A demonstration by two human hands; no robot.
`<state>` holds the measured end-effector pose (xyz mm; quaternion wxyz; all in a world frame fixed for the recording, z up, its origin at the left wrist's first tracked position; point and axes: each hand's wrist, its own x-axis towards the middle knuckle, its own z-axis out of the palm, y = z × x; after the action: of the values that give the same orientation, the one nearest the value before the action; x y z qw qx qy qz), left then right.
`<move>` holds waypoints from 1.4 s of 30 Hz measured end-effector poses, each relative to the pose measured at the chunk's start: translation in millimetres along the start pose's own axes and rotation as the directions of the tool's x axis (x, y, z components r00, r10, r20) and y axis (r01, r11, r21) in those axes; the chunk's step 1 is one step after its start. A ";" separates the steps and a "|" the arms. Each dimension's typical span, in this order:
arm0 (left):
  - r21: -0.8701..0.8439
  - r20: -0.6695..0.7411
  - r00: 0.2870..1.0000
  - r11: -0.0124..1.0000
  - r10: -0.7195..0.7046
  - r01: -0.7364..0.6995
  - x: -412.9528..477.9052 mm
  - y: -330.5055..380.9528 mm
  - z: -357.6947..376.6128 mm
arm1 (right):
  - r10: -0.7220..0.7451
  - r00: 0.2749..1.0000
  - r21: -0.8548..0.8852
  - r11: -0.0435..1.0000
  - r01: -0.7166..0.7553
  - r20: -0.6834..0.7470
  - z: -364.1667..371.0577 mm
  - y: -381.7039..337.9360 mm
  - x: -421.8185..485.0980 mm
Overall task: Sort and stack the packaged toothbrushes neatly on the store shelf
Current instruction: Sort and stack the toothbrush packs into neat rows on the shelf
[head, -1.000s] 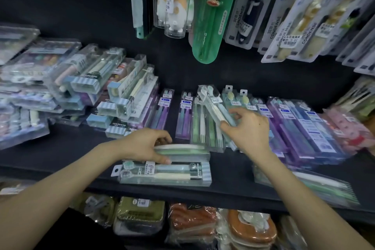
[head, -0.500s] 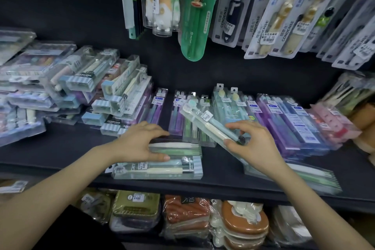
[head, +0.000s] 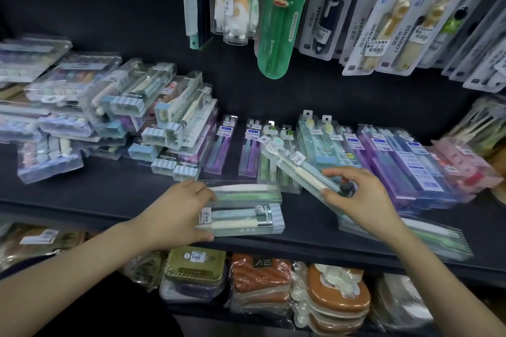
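Pinch by right hand (head: 364, 200) on tilted toothbrush pack (head: 291, 165), near end; likely light, stiff, slick: best taken by edges. Left hand (head: 175, 216) curled round stacked packs (head: 246, 220).

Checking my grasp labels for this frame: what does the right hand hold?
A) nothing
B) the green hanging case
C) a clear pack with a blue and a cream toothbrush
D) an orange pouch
C: the right hand pinches the clear pack, tilted, by its lower end, while the left hand grips the flat pack at the front of the shelf.
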<state>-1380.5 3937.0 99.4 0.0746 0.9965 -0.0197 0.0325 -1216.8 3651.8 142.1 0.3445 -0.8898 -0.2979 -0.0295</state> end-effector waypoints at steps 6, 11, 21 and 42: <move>-0.168 0.130 0.991 0.985 -0.017 0.039 5.4 -1.3 -6.0 | 0.032 0.999 0.102 0.994 -0.034 0.013 -12.7 5.9 -5.6; -0.226 0.068 0.997 0.973 -0.024 0.039 13.8 2.4 -15.8 | 0.060 0.998 0.166 0.984 -0.064 0.026 -28.0 10.9 -9.9; -0.176 -0.030 0.994 0.979 -0.108 0.101 41.1 4.7 -7.2 | 0.098 0.995 0.172 0.980 -0.099 0.012 -39.1 23.5 -17.0; 0.246 0.275 0.859 0.832 0.432 -0.497 161.7 29.1 -67.2 | 0.176 0.979 0.362 0.923 -0.129 -0.099 -60.7 52.0 -14.2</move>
<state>-1224.7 3912.8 181.0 -0.0948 0.9582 -0.2649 -0.0516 -1190.5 3575.9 153.6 0.5189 -0.8298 -0.2051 -0.0061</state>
